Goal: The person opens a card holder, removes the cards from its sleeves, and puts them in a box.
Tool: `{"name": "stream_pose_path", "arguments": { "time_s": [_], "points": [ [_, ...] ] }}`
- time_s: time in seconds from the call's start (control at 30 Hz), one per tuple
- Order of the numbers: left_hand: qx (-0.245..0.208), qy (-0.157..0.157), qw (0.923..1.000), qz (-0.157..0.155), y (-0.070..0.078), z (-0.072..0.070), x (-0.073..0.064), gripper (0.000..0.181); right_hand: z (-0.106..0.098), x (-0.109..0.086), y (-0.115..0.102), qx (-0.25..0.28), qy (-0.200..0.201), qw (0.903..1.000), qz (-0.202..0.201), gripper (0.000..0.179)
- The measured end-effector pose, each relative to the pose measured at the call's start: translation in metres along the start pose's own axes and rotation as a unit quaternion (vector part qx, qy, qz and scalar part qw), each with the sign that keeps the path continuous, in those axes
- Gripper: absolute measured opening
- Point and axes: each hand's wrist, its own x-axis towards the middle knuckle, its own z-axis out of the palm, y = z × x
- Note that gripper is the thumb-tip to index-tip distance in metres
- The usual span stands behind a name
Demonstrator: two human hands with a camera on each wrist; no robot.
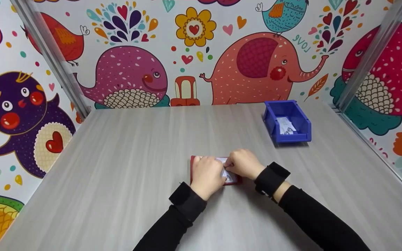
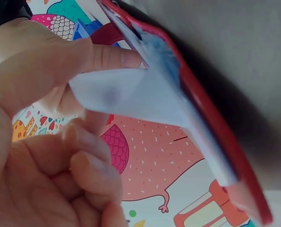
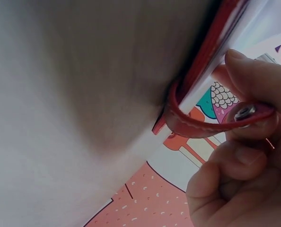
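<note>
A red card wallet [image 1: 238, 181] with clear sleeves [image 1: 231, 177] lies open on the table, partly covered by both hands. My left hand [image 1: 207, 174] is over its left part; in the left wrist view the thumb [image 2: 114, 56] presses against the inner pages, and a raised clear sleeve [image 2: 131, 97] passes between the thumb and curled fingers. At the wallet's right side, my right hand [image 1: 245, 163] holds the red strap [image 3: 202, 125], whose metal snap [image 3: 245, 112] lies against the curled fingers. The right thumb touches the wallet's edge.
A blue open-front bin [image 1: 293, 138] with white papers or cards [image 1: 285, 124] inside stands at the table's back right. Walls printed with cartoon animals border the grey wood-grain table [image 1: 134, 150].
</note>
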Motion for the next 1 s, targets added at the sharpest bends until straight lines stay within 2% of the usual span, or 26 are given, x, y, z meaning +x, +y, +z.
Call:
{"name": "stream_pose_path", "arguments": {
  "time_s": [0.43,0.8,1.0],
  "points": [
    [0.015,0.033,0.9993,-0.004,-0.001,0.001,-0.001,0.024,0.001,-0.001,0.002,0.001,0.006,0.9999,-0.012,0.011],
    [0.018,0.017,0.9994,-0.023,-0.004,-0.003,0.0,0.028,0.002,-0.001,0.002,-0.008,0.003,1.0,-0.003,0.013],
    [-0.001,-0.014,0.9991,-0.04,-0.009,-0.011,0.001,0.028,0.001,-0.002,0.002,-0.02,0.002,0.9997,0.009,0.014]
  ]
}}
